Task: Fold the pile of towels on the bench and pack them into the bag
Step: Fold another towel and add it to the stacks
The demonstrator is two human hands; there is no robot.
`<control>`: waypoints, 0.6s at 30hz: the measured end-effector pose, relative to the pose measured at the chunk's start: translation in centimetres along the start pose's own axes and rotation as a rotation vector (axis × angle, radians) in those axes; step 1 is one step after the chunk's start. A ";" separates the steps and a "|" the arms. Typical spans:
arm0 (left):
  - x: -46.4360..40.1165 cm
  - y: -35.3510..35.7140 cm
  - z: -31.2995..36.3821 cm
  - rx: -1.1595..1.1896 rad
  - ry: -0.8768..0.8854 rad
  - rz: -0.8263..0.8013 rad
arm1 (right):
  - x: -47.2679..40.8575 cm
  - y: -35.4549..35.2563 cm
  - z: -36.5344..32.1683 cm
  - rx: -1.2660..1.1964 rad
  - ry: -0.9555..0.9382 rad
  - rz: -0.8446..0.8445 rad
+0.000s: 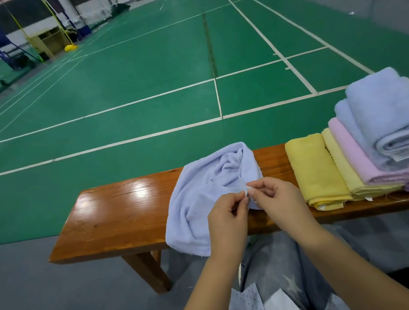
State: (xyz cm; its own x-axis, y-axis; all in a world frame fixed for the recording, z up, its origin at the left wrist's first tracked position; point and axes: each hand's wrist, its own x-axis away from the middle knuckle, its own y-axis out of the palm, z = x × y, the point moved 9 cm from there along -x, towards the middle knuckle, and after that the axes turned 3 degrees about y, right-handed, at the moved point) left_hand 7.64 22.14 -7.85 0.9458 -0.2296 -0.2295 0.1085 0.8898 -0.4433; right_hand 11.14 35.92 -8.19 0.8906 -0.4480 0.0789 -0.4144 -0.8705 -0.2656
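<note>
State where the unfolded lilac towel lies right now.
In the head view, the lilac towel lies crumpled mid-bench, left of the folded stack, with both hands pinching its near edge.

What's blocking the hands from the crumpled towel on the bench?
Nothing visible. The left hand and right hand already pinch the crumpled lavender towel at one spot; the folded towels lie apart, to the right.

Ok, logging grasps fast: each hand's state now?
Left hand: pinching the crumpled lavender towel.
Right hand: pinching the same towel.
</note>
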 end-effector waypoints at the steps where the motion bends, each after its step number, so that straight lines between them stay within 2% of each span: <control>1: -0.1 0.0 0.0 -0.008 0.004 -0.008 | 0.0 0.2 0.1 0.002 0.003 -0.027; 3: -0.4 0.0 -0.1 -0.005 0.035 -0.054 | -0.1 0.3 0.2 -0.017 0.013 -0.065; 5: -0.5 0.8 -0.4 0.098 0.016 -0.170 | -0.4 -0.3 0.4 -0.015 0.016 -0.060; 8: -0.7 2.5 -1.3 0.386 -0.141 -0.369 | -1.1 -1.5 1.3 -0.013 0.030 -0.064; 10: -2.1 2.6 -3.1 0.407 -0.246 -0.380 | -1.1 -2.2 2.3 0.001 0.039 -0.063; 12: -5.2 1.5 -4.8 0.224 -0.265 -0.251 | -0.6 -2.8 3.6 -0.006 0.077 -0.056; 14: -9.1 0.8 -5.3 -0.091 -0.136 -0.145 | 0.1 -3.1 4.4 -0.014 0.105 -0.070; 16: -11.6 3.0 -5.9 -0.378 -0.044 -0.244 | 0.5 -3.7 4.6 0.021 0.084 -0.075; 18: -12.7 6.2 -8.0 -0.617 -0.028 -0.443 | 0.8 -4.7 4.4 0.079 0.052 -0.052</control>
State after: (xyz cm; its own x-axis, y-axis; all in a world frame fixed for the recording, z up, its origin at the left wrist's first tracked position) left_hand -6.17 27.42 -14.59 0.8622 -0.4965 0.1008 0.2964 0.3330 -0.8951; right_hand 14.62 40.54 -11.10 0.8985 -0.4148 0.1437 -0.3504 -0.8749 -0.3343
